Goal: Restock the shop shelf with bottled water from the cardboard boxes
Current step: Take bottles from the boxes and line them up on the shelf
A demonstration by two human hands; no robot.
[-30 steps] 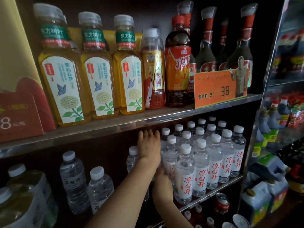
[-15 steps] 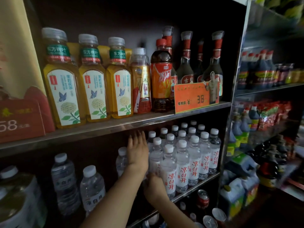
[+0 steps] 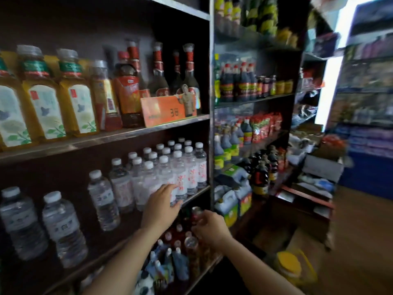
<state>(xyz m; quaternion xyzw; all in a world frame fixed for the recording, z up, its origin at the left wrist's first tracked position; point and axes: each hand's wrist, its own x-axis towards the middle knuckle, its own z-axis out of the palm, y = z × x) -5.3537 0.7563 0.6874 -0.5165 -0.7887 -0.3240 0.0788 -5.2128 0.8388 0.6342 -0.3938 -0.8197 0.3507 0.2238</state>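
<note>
left hand (image 3: 162,204): fingers spread loose at our front water bottles (image 3: 170,177), gripping nothing
right hand (image 3: 209,227): loosely curled, empty, near lower shelf
risk: we nudge the front row off the shelf (image 3: 196,193) edge

The interior is dim. Daylight enters from a blown-out opening (image 3: 331,90) at upper right. Shelf (image 3: 102,139) recesses lie in deep shadow. Motion blur softens all labels, most heavily at the right edge. Wide-angle distortion bends the shelf uprights.
</note>
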